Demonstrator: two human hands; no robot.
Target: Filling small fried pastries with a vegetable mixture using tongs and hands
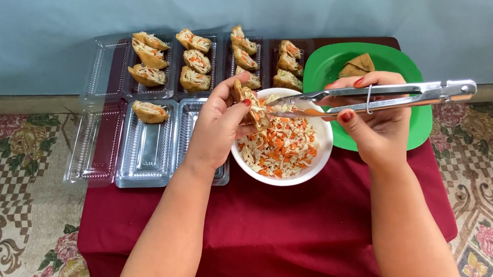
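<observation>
— What sits at the middle of it all?

— A stuffed tofu pocket (pixel 250 102), held over the far-left rim of the white bowl (pixel 324 140). The left hand (pixel 219 126) has its fingers (pixel 233 89) closed around the pocket, open side facing the bowl.

— And the other hand?

— The right hand (pixel 376 120) is just right of the bowl, fingers wrapped around metal tongs (pixel 382 97). The tong tips reach over the bowl and meet the pocket's opening; whether they pinch any filling I cannot tell.

— What's in the bowl?

— Shredded filling (pixel 280 146), pale strips mixed with orange bits.

— Around it?

— Right of the bowl and partly behind the right hand lies a green plate (pixel 326 66) with an unfilled tofu piece (pixel 357 65). Left of and beyond the bowl stand clear plastic trays (pixel 149 152); the far ones hold filled pockets (pixel 197 60), a nearer one holds a single pocket. Everything rests on a bench under a dark red cloth (pixel 258 220), with a patterned carpet (pixel 8 223) below.
</observation>
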